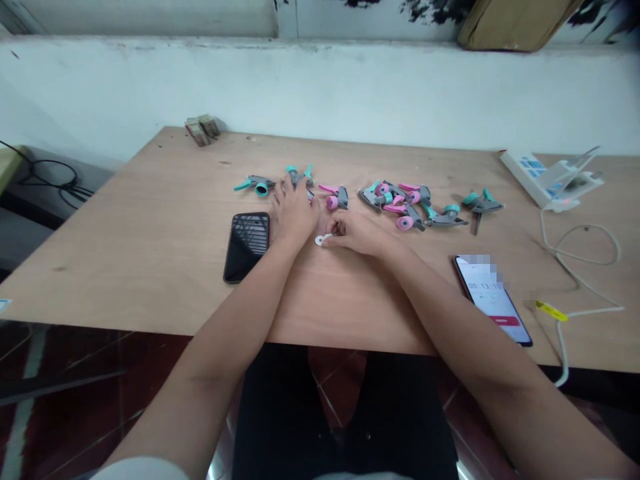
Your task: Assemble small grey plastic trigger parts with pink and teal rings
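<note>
Two hands, one pinching.
Right hand [357, 233] pinches light white tab [323, 239] at its edge; left hand [295, 213] covers grey clip [299, 177], grip unclear.

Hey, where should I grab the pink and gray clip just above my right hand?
Grip the gray body from above, coming in with your right hand from your side. It's the chunkiest part, while the thin pink arm and pink ring stick out to the left and would likely give a weaker hold.
</note>
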Demonstrator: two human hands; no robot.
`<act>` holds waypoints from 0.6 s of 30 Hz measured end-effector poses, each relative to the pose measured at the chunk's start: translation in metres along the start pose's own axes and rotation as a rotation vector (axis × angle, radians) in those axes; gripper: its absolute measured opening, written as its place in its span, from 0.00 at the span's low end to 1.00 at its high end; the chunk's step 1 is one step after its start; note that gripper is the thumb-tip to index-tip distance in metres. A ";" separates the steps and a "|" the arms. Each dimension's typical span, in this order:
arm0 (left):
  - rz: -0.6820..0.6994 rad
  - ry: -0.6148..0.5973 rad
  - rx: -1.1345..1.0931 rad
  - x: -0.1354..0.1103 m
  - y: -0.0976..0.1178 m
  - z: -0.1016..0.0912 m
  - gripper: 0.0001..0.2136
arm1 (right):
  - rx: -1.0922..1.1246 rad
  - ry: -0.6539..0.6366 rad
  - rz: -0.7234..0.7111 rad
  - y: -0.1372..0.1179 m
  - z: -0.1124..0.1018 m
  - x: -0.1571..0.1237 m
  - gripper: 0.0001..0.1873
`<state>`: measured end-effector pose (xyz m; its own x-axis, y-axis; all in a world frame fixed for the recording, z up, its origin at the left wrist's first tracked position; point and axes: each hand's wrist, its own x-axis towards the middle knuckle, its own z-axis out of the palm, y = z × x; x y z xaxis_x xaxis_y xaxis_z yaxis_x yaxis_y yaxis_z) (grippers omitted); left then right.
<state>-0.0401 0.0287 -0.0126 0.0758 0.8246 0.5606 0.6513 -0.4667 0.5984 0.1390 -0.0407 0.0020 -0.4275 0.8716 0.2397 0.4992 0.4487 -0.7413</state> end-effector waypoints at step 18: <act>-0.115 0.041 -0.311 0.017 -0.016 0.001 0.15 | -0.015 0.445 0.064 0.026 0.007 0.010 0.26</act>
<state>-0.0487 0.0500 -0.0132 -0.0193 0.8670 0.4980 0.3919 -0.4516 0.8015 0.1423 -0.0220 -0.0198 -0.0316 0.8961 0.4426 0.5263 0.3914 -0.7549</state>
